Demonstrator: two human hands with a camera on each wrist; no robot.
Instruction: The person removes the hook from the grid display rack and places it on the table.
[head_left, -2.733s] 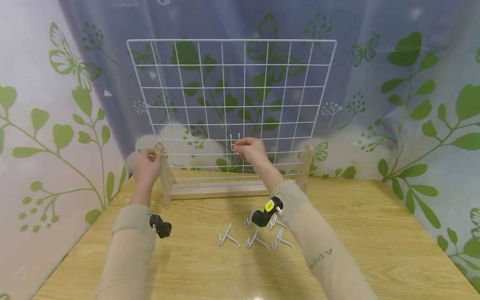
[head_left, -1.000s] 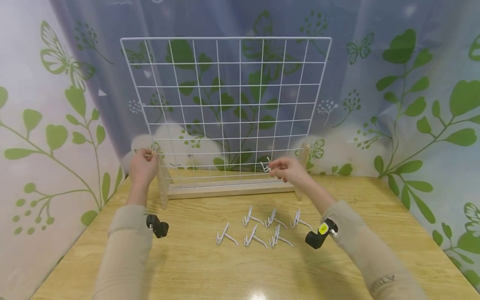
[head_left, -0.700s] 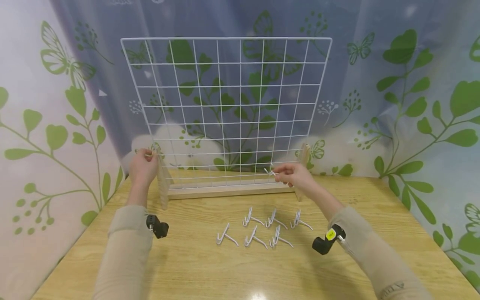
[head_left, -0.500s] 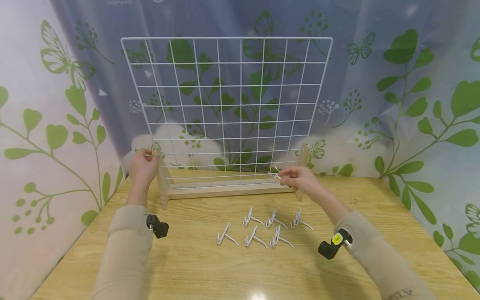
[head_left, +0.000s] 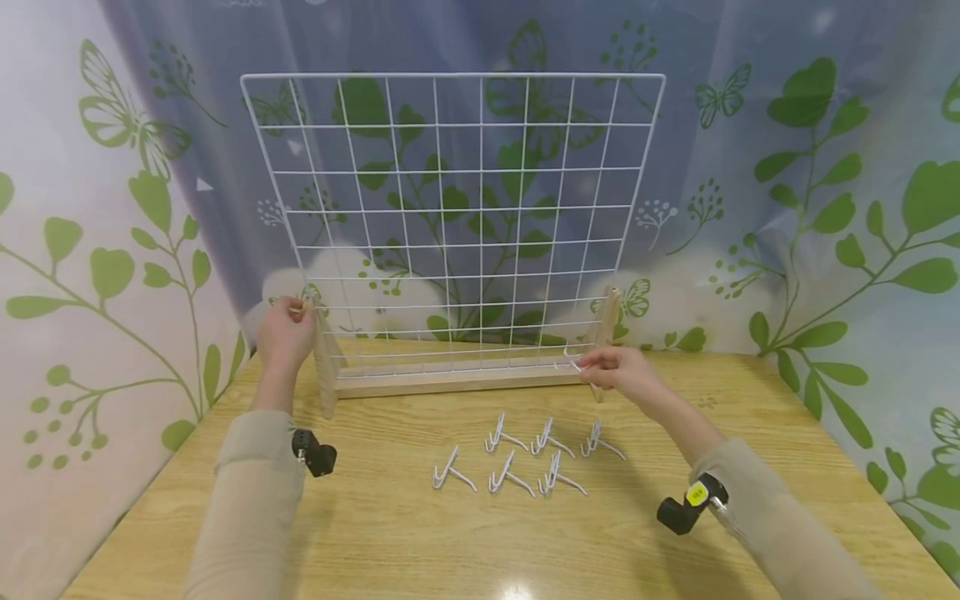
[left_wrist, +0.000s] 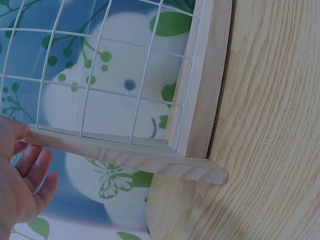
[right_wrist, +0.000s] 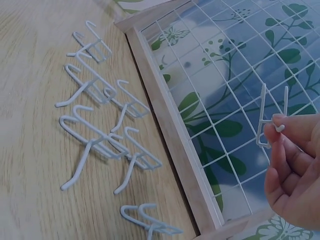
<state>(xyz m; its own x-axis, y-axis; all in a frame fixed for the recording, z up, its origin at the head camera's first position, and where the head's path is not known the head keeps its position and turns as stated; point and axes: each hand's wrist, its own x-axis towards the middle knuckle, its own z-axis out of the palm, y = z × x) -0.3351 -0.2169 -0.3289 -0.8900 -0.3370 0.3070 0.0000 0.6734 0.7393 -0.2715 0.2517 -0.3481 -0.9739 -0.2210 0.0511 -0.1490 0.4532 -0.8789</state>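
Observation:
My right hand (head_left: 618,375) pinches a white wire hook (right_wrist: 262,115) between thumb and fingertips, in front of the lower right corner of a white wire grid panel (head_left: 450,75). In the right wrist view the hook's two prongs point up and its short bent tip shows beside the thumb. The panel stands upright in a wooden stand (head_left: 465,384). At the stand's left side, my left hand (head_left: 288,337) pinches the upper end of the wooden post (left_wrist: 125,159), its other fingers curled below.
Several more white wire hooks (head_left: 512,475) lie in two rows on the wood-grain table (head_left: 375,533), in front of the stand. A patterned curtain (head_left: 825,250) with green leaves and butterflies hangs close behind the panel and along the left side.
My right hand has moved from the panel's middle down and to the right, carrying the hook and tilting it on the way. The left hand stays at the post; the loose hooks have not moved.

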